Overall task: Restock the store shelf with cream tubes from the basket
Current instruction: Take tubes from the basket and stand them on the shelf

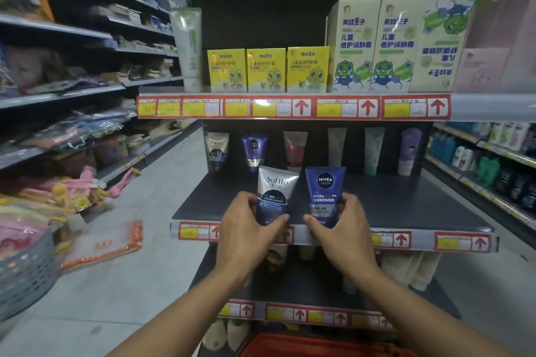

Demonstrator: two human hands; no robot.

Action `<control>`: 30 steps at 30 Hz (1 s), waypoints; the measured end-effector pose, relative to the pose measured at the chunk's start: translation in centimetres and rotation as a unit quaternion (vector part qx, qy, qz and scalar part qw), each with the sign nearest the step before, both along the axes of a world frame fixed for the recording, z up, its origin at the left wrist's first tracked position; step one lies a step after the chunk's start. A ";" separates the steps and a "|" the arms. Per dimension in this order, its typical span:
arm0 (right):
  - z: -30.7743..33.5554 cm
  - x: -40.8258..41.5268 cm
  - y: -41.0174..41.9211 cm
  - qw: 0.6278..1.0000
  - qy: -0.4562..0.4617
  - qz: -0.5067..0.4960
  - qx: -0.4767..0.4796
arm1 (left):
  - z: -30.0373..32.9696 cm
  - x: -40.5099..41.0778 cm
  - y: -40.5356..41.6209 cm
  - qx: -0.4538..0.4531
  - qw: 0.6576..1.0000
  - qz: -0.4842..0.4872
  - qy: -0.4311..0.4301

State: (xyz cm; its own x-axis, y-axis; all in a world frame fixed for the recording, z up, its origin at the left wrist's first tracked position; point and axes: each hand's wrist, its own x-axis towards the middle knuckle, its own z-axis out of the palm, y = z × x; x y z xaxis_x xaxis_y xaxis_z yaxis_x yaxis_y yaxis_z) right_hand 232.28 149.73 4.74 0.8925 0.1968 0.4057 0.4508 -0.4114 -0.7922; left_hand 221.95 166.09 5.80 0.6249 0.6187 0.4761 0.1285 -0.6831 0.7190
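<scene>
My left hand (pixel 246 229) grips a white and dark blue Softto cream tube (pixel 275 193), held upright at the front edge of the middle shelf (pixel 406 203). Beside it, my right hand (pixel 342 226) grips a blue Nivea Men cream tube (pixel 324 191), also upright. The two tubes stand side by side, slightly apart. Several more tubes line the back of this shelf, among them a Softto tube (pixel 217 151) and a blue tube (pixel 254 151). The red basket (pixel 319 346) shows at the bottom edge, below my arms; its contents are hidden.
Yellow boxes (pixel 266 69) and taller cream boxes (pixel 377 46) fill the top shelf, with a tall white tube (pixel 188 46) at its left end. A grey basket (pixel 26 269) and an orange packet (pixel 107 243) lie on the floor at left. Stocked aisles run along both sides.
</scene>
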 end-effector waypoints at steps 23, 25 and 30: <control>-0.6 4.7 3.4 0.998 -0.017 -0.022 -0.063 | -1.4 6.3 2.3 -0.018 0.998 0.054 0.011; -0.7 4.6 3.4 0.994 -0.022 -0.032 -0.098 | -1.5 6.1 2.4 -0.003 0.997 0.066 0.046; -0.2 4.8 4.6 0.990 -0.008 -0.017 -0.142 | -0.8 5.5 3.9 -0.006 0.991 0.089 0.098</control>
State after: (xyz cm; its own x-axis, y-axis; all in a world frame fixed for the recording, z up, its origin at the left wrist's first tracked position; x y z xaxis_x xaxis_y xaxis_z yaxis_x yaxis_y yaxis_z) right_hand 237.04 154.33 4.51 0.8946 0.2756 0.3518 0.4444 -0.6313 -0.6356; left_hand 227.44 169.96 4.97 0.5856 0.7319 0.3484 0.3840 -0.6290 0.6760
